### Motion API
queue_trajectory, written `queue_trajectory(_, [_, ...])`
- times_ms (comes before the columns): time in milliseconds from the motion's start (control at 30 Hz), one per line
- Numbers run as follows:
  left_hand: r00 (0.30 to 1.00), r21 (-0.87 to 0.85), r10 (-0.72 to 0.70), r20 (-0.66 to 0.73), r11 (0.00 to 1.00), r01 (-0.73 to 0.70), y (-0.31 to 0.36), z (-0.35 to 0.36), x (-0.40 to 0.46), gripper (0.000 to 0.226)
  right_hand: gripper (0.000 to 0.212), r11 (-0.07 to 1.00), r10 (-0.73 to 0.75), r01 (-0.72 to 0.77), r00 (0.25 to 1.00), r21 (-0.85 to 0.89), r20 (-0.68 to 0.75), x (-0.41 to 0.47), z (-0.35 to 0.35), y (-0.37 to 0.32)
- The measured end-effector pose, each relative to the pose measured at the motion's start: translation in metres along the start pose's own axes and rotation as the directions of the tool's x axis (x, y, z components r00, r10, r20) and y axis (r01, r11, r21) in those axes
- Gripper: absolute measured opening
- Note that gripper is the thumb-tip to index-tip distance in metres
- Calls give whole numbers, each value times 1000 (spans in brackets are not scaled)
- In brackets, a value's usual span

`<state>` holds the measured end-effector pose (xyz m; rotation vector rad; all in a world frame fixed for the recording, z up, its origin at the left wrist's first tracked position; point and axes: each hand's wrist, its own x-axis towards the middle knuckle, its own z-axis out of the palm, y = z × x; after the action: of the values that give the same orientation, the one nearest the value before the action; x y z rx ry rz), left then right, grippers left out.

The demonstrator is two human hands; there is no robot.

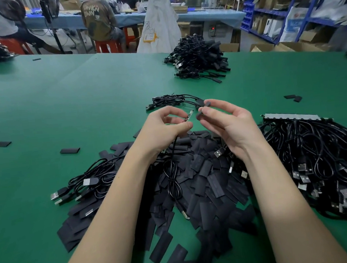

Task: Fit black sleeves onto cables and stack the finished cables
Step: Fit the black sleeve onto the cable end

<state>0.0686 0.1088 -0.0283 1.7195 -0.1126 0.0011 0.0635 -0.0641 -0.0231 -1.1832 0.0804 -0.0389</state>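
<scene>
Matt green bench (83, 101) lies under flat matt black plastic sleeves (202, 170), glossy black rubber-coated cables (314, 141) and their shiny metal USB plugs (218, 153).

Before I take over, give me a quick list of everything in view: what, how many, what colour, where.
Flat black sleeves: large heap, table centre, near edge.
Loose black sleeves: a few strays, left and far right.
Black USB cables, unsleeved: big pile, right.
Black cables: small bunch, left of heap.
Sleeved cables: short stack, beyond the hands.
Far cable heap: one, back centre.
Green table mat: one.
Blue shelving: back right.
People on red stools: background.
Left hand: pinches cable's bare board end.
Right hand: pinches one sleeve.
</scene>
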Motion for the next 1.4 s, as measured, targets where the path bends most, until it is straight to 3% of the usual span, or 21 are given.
queue_trajectory(333, [999,23,-5,47,1000,4,4,-1,-4,14,28,995,-56,57,998,87,-18,1,0,-3])
queue_trajectory(700, [998,42,5,65,999,-8,3,-3,-2,15,20,992,-121,121,993,-16,3,1,1,0])
queue_trajectory(867, [995,28,11,100,1000,-14,3,-6,-3,16,22,999,-24,22,998,36,50,-1,-1,-4])
queue_trajectory(1033, [993,-3,-2,118,1000,2,4,-8,-4,20,37,993,87,-94,992,77,92,-3,-4,-7])
queue_trajectory(1400, [996,-34,1,87,999,2,3,-5,-3,19,24,998,60,-62,995,20,81,-1,2,-2])
